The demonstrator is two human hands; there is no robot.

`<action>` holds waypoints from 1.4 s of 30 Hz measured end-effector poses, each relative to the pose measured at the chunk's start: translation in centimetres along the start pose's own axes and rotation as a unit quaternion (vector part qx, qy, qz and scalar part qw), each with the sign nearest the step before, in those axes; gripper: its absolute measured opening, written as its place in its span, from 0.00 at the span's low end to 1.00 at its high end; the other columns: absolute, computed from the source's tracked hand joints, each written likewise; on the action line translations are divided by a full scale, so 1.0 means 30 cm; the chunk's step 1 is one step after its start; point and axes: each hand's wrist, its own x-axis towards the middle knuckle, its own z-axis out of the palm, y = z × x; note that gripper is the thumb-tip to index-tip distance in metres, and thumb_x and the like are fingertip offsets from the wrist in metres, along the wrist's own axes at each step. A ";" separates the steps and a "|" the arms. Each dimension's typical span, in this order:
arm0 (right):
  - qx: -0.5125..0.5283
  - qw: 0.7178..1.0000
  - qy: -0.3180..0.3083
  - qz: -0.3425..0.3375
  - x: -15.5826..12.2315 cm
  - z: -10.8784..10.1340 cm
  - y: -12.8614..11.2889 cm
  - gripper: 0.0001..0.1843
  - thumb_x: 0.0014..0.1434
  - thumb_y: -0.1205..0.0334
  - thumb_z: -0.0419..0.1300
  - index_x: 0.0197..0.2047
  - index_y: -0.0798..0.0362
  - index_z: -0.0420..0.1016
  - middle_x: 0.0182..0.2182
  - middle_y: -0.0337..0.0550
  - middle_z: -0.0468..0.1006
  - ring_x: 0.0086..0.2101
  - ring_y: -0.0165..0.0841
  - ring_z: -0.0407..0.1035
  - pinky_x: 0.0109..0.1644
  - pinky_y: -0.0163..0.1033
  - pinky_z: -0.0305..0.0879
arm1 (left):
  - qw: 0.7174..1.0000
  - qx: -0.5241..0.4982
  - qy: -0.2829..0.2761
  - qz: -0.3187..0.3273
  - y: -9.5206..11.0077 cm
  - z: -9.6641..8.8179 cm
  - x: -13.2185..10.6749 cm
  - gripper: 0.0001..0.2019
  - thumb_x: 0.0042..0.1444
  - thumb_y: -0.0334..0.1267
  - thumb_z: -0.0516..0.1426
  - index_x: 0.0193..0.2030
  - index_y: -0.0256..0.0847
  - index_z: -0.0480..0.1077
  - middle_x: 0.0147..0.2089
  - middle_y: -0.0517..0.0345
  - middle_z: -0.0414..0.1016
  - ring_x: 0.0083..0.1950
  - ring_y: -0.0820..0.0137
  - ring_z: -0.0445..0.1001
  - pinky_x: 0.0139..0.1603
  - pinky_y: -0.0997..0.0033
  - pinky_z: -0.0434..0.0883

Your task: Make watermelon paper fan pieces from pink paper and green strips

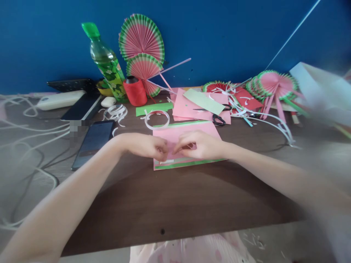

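A pink paper sheet [189,133] with green and whitish strips along its far and near edges lies flat on the brown table. Over its left part is my left hand [150,147], fingers curled in and closed. My right hand [199,144] hovers over the middle of the sheet, thumb and fingers pinched together. The fingertips of both hands are close to each other; what they pinch, if anything, is too small to make out. Just below my left fingers a short white strip [167,161] lies along the near edge. A roll of white tape [157,120] rests at the sheet's far left corner.
Behind the sheet are black-handled scissors [219,119], pink papers [179,102] and a pale green paper [204,101]. Folded paper fans [142,36], a red thread spool [135,91] and a green bottle [105,62] stand near the blue wall. Phones [94,140] and cables [35,128] lie left.
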 end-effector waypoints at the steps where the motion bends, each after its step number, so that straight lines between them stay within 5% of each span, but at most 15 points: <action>1: -0.019 1.000 -0.007 -0.022 -0.002 -0.002 0.003 0.11 0.53 0.70 0.55 0.36 0.55 0.79 0.26 0.39 0.71 0.26 0.26 0.59 0.32 0.33 0.57 | 1.000 0.003 -0.001 0.002 0.001 0.000 0.000 0.11 0.52 0.41 0.50 0.35 0.38 0.70 0.37 0.59 0.68 0.38 0.71 0.66 0.39 0.76 0.61; 13: -0.106 0.985 -0.043 -0.125 -0.005 0.012 0.029 0.14 0.53 0.73 0.53 0.36 0.54 0.80 0.26 0.42 0.75 0.32 0.30 0.63 0.39 0.36 0.60 | 0.999 0.031 -0.004 0.042 -0.010 0.002 0.016 0.12 0.52 0.39 0.49 0.30 0.37 0.71 0.35 0.58 0.68 0.35 0.73 0.65 0.36 0.77 0.61; 23: -0.108 0.985 -0.057 -0.124 -0.002 0.019 0.032 0.16 0.51 0.75 0.54 0.37 0.52 0.80 0.29 0.42 0.77 0.32 0.30 0.63 0.38 0.36 0.60 | 0.998 0.046 0.006 0.046 -0.015 0.008 0.021 0.11 0.52 0.37 0.49 0.30 0.37 0.71 0.36 0.59 0.70 0.34 0.74 0.66 0.36 0.79 0.61; 36: -0.099 0.988 -0.085 -0.085 0.000 0.012 0.016 0.18 0.49 0.76 0.54 0.38 0.53 0.80 0.26 0.40 0.76 0.29 0.30 0.58 0.38 0.36 0.58 | 0.996 0.074 0.037 -0.026 -0.012 0.013 0.014 0.11 0.49 0.41 0.51 0.32 0.40 0.72 0.35 0.58 0.74 0.33 0.72 0.68 0.34 0.76 0.61; 42: -0.091 0.988 -0.091 -0.083 0.000 0.011 0.019 0.17 0.49 0.76 0.54 0.37 0.53 0.80 0.24 0.39 0.74 0.29 0.30 0.58 0.39 0.37 0.58 | 0.997 0.067 0.047 -0.013 -0.012 0.026 0.018 0.09 0.47 0.39 0.50 0.29 0.38 0.69 0.31 0.58 0.72 0.29 0.73 0.66 0.28 0.77 0.58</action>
